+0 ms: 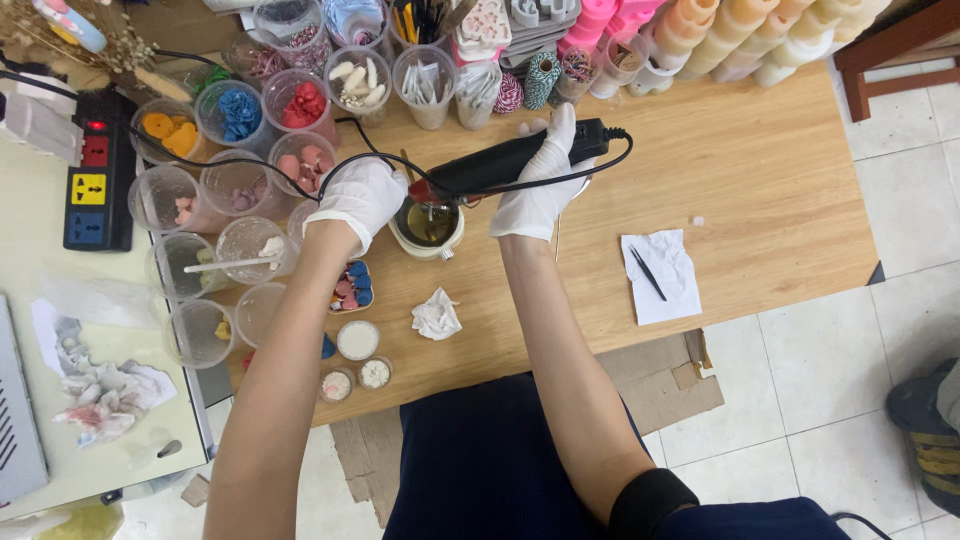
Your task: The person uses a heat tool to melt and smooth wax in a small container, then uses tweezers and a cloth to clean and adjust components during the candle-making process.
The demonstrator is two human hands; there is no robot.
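Observation:
Both my hands wear white gloves. My right hand grips a black corded heat tool, its red tip pointing down into a small cream pot of yellowish liquid on the wooden table. My left hand rests at the pot's left rim, its fingers curled; what it holds, if anything, is hidden. The tool's black cord loops under the right hand and back across the left.
Several clear cups of coloured wax pieces crowd the table's left. A power strip lies far left. White paper with black tweezers sits right, a crumpled tissue in front. Moulds and twine spools line the back.

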